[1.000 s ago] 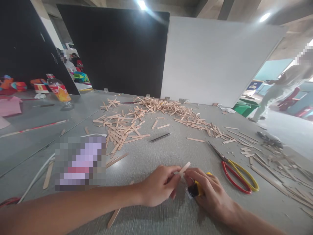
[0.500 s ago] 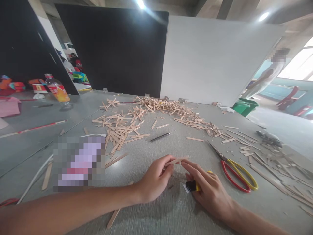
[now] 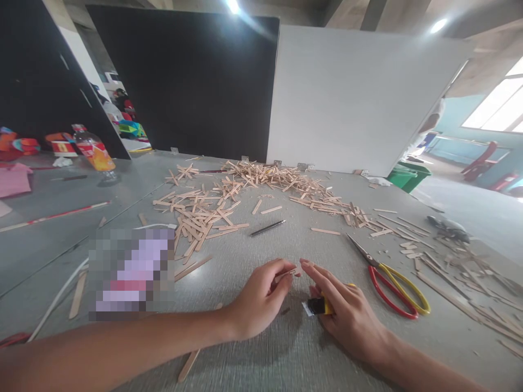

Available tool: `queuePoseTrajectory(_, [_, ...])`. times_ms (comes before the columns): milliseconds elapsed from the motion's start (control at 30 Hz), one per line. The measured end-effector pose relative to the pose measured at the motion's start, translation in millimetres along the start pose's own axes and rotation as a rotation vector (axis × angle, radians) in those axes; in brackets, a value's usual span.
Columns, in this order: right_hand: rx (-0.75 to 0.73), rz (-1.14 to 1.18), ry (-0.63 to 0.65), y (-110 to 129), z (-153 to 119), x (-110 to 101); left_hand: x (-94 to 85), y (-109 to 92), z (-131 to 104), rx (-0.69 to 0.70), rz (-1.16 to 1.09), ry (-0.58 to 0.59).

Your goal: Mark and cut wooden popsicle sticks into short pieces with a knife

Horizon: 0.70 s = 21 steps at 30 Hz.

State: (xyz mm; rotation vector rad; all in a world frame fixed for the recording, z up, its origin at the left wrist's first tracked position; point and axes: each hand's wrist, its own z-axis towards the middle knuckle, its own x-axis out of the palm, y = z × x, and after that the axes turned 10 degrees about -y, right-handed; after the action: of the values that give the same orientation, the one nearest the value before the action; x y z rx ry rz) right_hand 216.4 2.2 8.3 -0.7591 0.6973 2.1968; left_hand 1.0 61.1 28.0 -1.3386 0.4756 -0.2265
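Left of the scissors (image 3: 372, 262), the left hand (image 3: 259, 299) pinches a wooden stick (image 3: 293, 271), mostly hidden; it should be light, stiff, splinter-prone, best held by its flat faces; the right hand (image 3: 347, 313), nearer the scissors, palm down, curls round a yellow-and-black tool (image 3: 317, 306), forefinger outstretched

Premises: apparently a craft workshop. Evidence: desk (image 3: 229, 261) strewn with wooden sticks (image 3: 263, 175), massed at 12 o'clock; scissors (image 3: 370, 260) at 4 o'clock; black partition (image 3: 183, 81) at 11; bare ceiling beams (image 3: 373, 16) at 1 o'clock.
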Motion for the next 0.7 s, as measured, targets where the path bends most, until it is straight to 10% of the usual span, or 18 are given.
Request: queuePoseTrajectory(700, [-0.025,0.005,0.015,0.2,1.9,0.1,1.8,0.5,0.3,-0.074,-0.180,0.181])
